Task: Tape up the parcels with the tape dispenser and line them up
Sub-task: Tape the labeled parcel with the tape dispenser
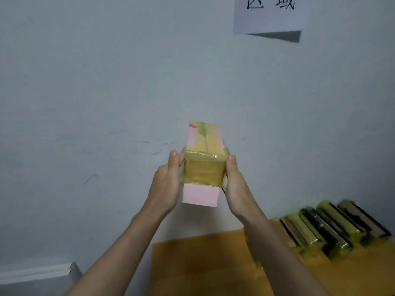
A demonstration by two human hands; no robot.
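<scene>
A pink parcel [202, 167] wrapped in yellowish tape is held up in the air in front of the wall, above the table. My left hand [168, 184] presses its left side with the fingers straight. On the parcel's right side, my right hand [237, 186] presses in the same way, so the parcel is clamped between both palms. No tape dispenser is in view.
A row of several taped parcels [329, 227] lies along the wall at the lower right on a yellow-brown table top [203, 263]. A paper sign [269, 13] with characters hangs on the pale wall at the top right. A grey ledge [36, 274] sits at the lower left.
</scene>
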